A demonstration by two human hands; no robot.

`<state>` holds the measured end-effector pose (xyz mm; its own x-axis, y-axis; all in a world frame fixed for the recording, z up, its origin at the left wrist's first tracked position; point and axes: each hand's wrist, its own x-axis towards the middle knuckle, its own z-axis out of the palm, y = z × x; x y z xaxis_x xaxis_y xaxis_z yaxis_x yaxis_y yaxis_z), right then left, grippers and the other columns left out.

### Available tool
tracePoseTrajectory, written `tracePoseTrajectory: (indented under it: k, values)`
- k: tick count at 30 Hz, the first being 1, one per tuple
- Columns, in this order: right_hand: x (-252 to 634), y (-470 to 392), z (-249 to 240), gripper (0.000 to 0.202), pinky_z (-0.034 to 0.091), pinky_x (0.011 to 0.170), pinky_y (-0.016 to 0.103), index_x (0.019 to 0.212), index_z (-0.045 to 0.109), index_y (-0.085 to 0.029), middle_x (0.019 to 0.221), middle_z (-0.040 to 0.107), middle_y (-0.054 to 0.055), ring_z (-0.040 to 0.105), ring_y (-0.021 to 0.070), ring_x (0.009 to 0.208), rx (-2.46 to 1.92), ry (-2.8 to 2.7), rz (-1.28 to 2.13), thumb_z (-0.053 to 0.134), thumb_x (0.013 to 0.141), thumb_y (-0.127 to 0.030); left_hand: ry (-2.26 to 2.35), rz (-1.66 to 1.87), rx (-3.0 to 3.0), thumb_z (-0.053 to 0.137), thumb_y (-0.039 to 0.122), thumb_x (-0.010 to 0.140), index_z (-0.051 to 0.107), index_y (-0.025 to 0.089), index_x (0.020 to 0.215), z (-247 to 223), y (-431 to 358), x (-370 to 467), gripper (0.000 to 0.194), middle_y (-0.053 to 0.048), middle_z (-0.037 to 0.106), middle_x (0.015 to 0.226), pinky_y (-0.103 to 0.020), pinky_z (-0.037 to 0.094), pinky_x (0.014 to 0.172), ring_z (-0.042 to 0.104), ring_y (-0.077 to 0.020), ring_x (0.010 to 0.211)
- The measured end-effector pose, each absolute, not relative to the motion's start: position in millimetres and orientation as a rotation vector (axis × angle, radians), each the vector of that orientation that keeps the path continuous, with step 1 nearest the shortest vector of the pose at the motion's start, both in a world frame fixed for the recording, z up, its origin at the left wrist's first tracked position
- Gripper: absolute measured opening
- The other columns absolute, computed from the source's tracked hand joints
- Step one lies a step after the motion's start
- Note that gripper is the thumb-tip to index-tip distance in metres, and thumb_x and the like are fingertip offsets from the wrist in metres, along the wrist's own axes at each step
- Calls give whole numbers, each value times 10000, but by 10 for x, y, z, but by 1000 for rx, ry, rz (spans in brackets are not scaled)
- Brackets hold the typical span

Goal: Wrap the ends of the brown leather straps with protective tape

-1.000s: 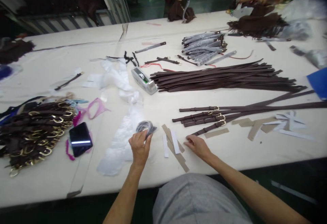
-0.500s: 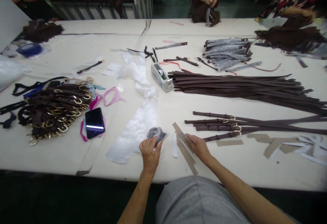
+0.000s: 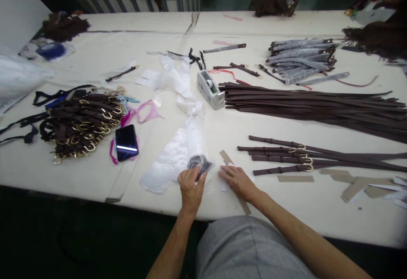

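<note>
My left hand (image 3: pixel 191 188) grips a coiled grey bundle (image 3: pixel 199 163) by its lower edge, beside the crumpled white sheet (image 3: pixel 170 160). To its right my right hand (image 3: pixel 238 180) lies palm down with its fingers over card strips on the table. One tan strip (image 3: pixel 226 157) pokes out above the fingers, and another (image 3: pixel 244 206) shows below the hand. A white strip (image 3: pixel 223 184) lies just left of the palm. Four brown straps with gold buckles (image 3: pixel 280 159) are to the right of my right hand.
A tape dispenser (image 3: pixel 210 90) stands mid-table, next to long brown straps (image 3: pixel 302 104). Plastic-wrapped straps (image 3: pixel 302 58) lie behind them. At left are a phone (image 3: pixel 126 142) and a pile of buckled straps (image 3: pixel 84 122). Loose card strips (image 3: pixel 359 188) lie at right. People are partly visible across the table.
My right hand has lowered onto the card strips and flattened; the strip it held up is now down under it. The view has shifted, so the table things appear further right.
</note>
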<state>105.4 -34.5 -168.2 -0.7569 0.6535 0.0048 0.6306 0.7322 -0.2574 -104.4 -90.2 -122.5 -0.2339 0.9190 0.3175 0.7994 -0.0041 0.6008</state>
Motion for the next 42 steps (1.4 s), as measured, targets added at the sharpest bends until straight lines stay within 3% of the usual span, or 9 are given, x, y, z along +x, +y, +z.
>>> tracePoseTrajectory:
  k: [5,8,11,19,23,26,31,36,42]
  values:
    - [1099,-149,-1638,242,198,1015,481,1104,562,-237,1041,620,46,479,198,1046,-522,-3040,354,409,919,-207,2119,1032,1786,528,295,845,611,137,982,-1229,-977,-1037,224,-89,660,865,-372,400,797,557,-218,825]
    - [1144,-22,-1635,202,245,1002,443,1005,586,-203,878,611,23,507,172,883,-298,-3104,289,402,924,-227,2134,1039,1759,523,299,848,613,132,977,-1218,-974,-1034,229,-91,657,848,-368,411,782,557,-217,816]
    - [1153,-17,-1645,192,333,929,404,923,596,-168,898,601,48,507,180,851,-190,-3135,191,410,915,-216,2147,1056,1732,515,313,852,613,138,976,-1196,-966,-1037,236,-88,657,850,-360,418,781,559,-212,820]
    - [1048,-355,-1635,332,358,860,516,1163,499,-21,864,623,169,541,255,822,-308,-3145,-81,346,871,-60,2170,1066,1682,511,331,851,619,151,972,-1155,-1053,-1085,243,-78,658,846,-356,428,784,567,-206,817]
    - [995,-294,-1611,314,376,859,460,1153,509,-60,774,620,102,539,205,721,-281,-3159,-77,380,867,-76,2177,1080,1654,520,330,846,621,158,966,-1153,-1091,-1107,233,-73,660,845,-342,440,770,572,-200,811]
    - [985,-331,-1609,305,411,739,409,1138,510,-40,782,616,129,542,210,720,-338,-3174,-45,404,855,-76,2186,1104,1624,523,334,844,623,163,963,-1154,-1106,-1125,231,-71,660,839,-333,447,766,577,-198,812]
    - [983,-494,-1673,315,405,635,391,1118,518,-19,855,615,198,553,258,781,-558,-3142,114,379,836,-44,2185,1126,1574,528,331,839,627,172,973,-1162,-1111,-1124,231,-68,665,841,-340,448,778,580,-197,810]
    - [946,-350,-1602,200,410,604,331,919,584,-145,768,617,110,544,216,723,-764,-2956,495,420,818,-89,2180,1148,1526,544,336,826,639,174,953,-1138,-1128,-1103,227,-65,665,822,-335,460,758,583,-196,797]
    - [815,-11,-1350,128,431,560,266,800,549,-165,697,589,30,543,156,628,-1249,-2347,919,424,813,-187,2165,1206,1373,545,328,825,641,171,958,-1101,-1158,-1156,227,-58,662,837,-305,473,737,595,-186,803]
